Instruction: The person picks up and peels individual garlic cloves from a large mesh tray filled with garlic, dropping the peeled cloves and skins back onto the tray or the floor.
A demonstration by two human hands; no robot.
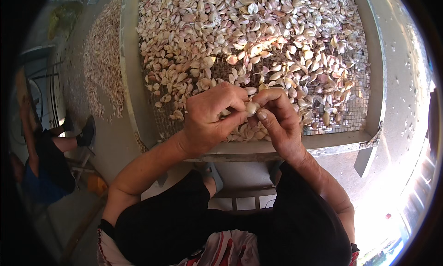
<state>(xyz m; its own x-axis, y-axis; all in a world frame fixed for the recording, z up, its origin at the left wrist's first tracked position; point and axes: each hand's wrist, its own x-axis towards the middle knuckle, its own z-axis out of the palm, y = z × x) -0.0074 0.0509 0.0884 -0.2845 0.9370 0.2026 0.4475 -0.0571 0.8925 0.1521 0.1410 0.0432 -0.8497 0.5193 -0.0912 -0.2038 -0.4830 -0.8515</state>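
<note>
Between my fingertips is a small pale garlic piece, likely a clove or a small cluster; its far side is hidden. My left hand pinches it from the left, fingers curled. From the right, the thumb and forefinger of my right hand close on the same piece. Both hands hover over the near part of a framed wire-mesh tray. Loose garlic cloves, whitish and pinkish, cover the mesh thickly at the far side and more thinly close to my hands.
Bare mesh shows at the tray's near right corner. A long heap of cloves lies on the floor left of the tray. Farther left sits another person in dark clothes beside a round container. Bright sunlight falls on the right.
</note>
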